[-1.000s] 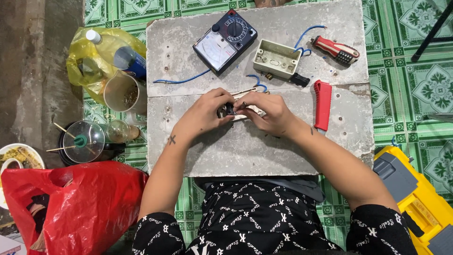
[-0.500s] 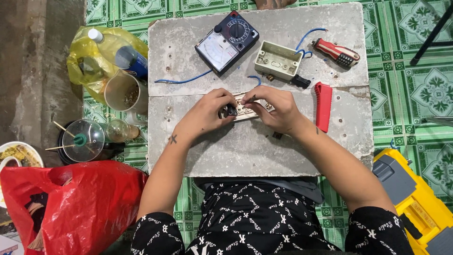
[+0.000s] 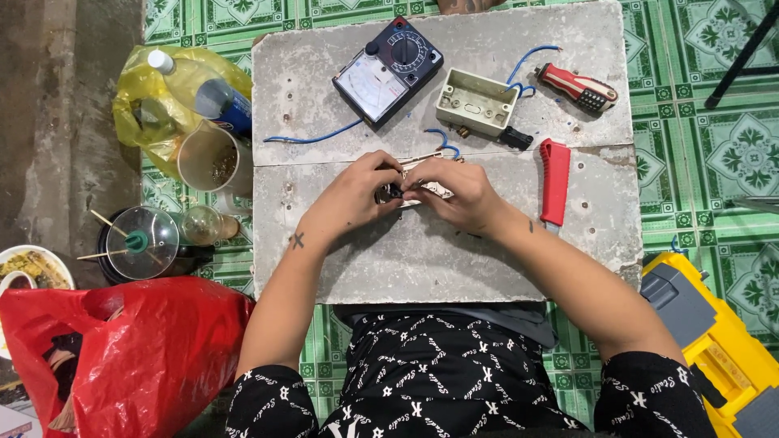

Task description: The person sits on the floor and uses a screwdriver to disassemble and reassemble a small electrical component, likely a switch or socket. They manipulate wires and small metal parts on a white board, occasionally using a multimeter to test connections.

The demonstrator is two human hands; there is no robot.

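Observation:
My left hand and my right hand meet over the middle of a grey stone slab and together hold a small pale switch plate with a dark part. My fingers hide most of it. Behind my hands lie a dark analog multimeter, a beige junction box with blue wire running to it, and a red-handled screwdriver. A red-handled knife lies just right of my right hand.
A yellow bag with bottles and a beige cup sit left of the slab. A glass-lidded pot, a food bowl and a red plastic bag lie near left. A yellow toolbox stands at the right on green tiles.
My hands stay together over the slab's middle; the fingers have shifted slightly on the small part. Nothing else has moved.

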